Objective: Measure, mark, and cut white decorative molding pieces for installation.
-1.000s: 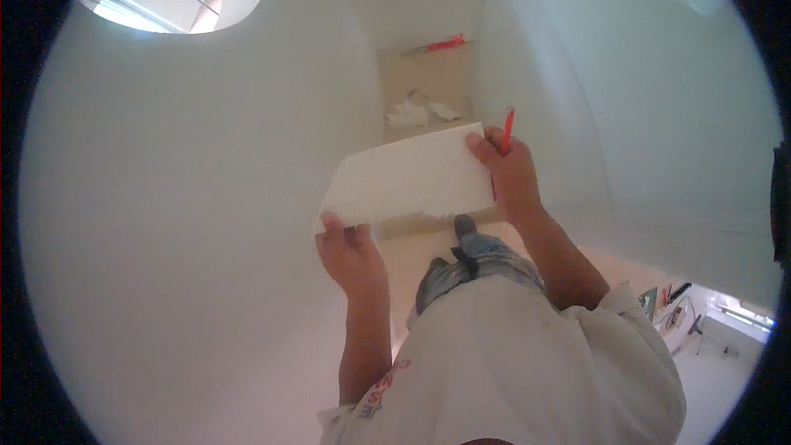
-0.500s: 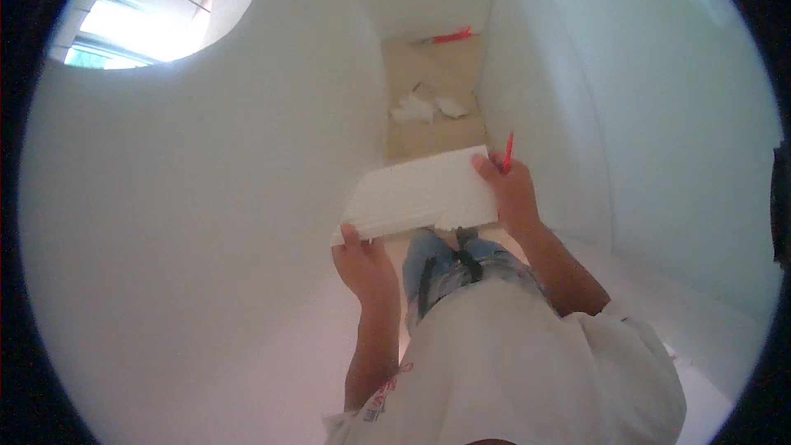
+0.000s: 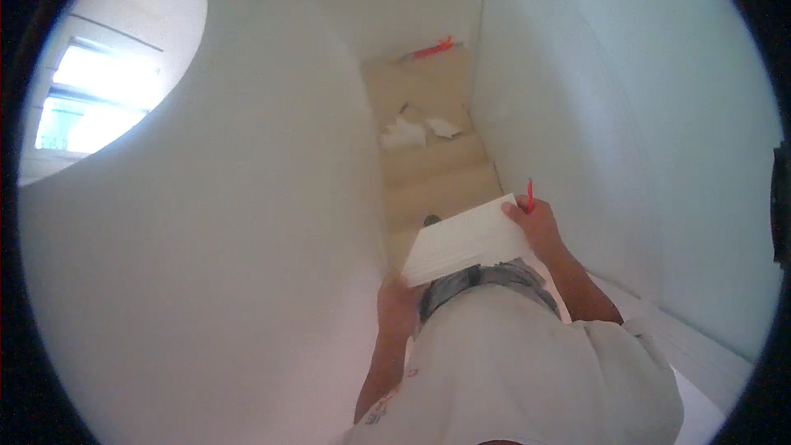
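Observation:
A thin, flat white board, roughly rectangular, is held in front of my waist, its right end raised higher in the picture. At its lower left corner my left hand is closed on the edge, with the fingers partly hidden. My right hand pinches the upper right corner, thumb on top. Upright from that same hand sticks a slim red pen-like thing; its exact kind is too small to tell.
Pale walls rise close on both sides of narrow tan steps. White scraps lie on a step, with a red-handled tool farther up. A dark shoe tip shows beyond the board. Bright windows are at upper left.
Both hands and the board have come lower and to the right in the picture, nearer my body. The view has shifted too, with more of the steps and a shoe tip showing.

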A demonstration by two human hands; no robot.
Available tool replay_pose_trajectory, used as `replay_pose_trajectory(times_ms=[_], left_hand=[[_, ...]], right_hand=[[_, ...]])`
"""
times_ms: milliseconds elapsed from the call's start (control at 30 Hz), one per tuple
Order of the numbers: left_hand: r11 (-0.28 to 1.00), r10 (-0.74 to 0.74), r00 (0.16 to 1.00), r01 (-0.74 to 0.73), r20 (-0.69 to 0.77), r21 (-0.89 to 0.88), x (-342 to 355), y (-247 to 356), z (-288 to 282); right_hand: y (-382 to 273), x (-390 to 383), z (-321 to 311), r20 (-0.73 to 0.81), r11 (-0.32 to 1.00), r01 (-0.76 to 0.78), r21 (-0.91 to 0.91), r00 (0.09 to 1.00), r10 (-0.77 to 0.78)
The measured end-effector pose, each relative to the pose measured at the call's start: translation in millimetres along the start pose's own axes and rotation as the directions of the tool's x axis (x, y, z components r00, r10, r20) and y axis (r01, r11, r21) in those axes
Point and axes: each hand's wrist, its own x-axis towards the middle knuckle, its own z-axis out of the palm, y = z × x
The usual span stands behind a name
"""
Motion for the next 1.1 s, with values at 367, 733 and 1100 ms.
replay_pose_trajectory(times_ms=[367, 733, 1100], left_hand=[[0.984, 0.156, 0.988, -0.157, 0.022, 0.083, 185.1, 0.9, -42.5], [0.98, 0.134, 0.864, -0.189, 0.486, 0.067, 261.0, 135.5, 118.0], [0.903, 0.216, 0.875, -0.347, 0.433, 0.251, 147.1, 312.8, 66.2]], right_hand=[[-7.7, 145.4, 108.4, 0.374, 0.81, 0.325, -0.488, 0.916, -0.143], [33.9, 228.9, -27.1, 0.522, 0.754, 0.584, -0.301, 0.763, -0.382], [-118.8, 105.3, -99.1, 0.416, 0.754, 0.454, -0.474, 0.871, -0.263]])
